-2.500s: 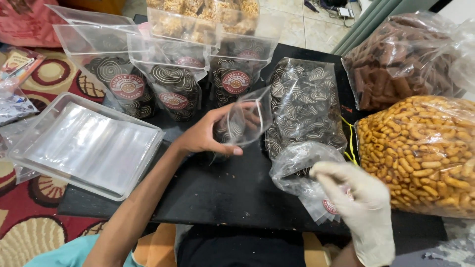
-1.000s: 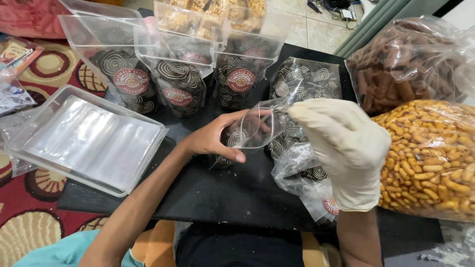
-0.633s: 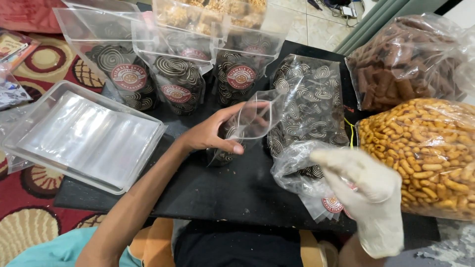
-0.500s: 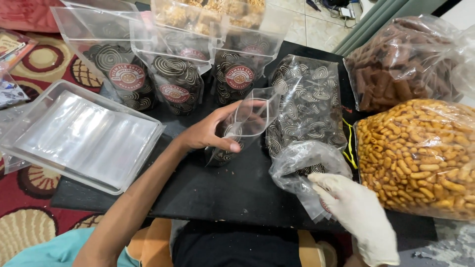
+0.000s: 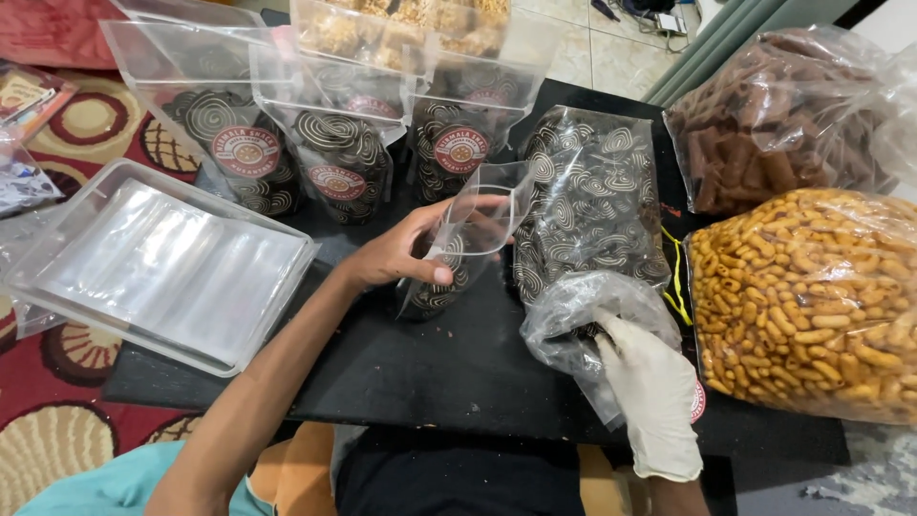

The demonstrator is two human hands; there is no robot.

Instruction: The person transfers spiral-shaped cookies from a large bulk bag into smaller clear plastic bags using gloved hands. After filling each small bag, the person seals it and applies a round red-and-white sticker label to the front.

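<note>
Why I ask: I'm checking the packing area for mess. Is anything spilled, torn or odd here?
Nothing is spilled or torn. One oddity: only the right hand wears a white glove, inside the bulk bag; the bare left hand holds the open pouch.

The left hand point(image 5: 401, 256) is bare: no glove, ring or watch shows on it, and the forearm that runs down to the lower left of the frame is uncovered as well. At the bottom left corner a light turquoise sleeve point(image 5: 115, 483) begins, of soft, plain cloth. The right hand point(image 5: 654, 392), in the lower right of the frame, wears a thin whitish disposable glove that wrinkles over the fingers and knuckles and ends in a loose cuff at the wrist. Along the bottom edge, dark clothing shows between two orange patches of fabric.
</note>
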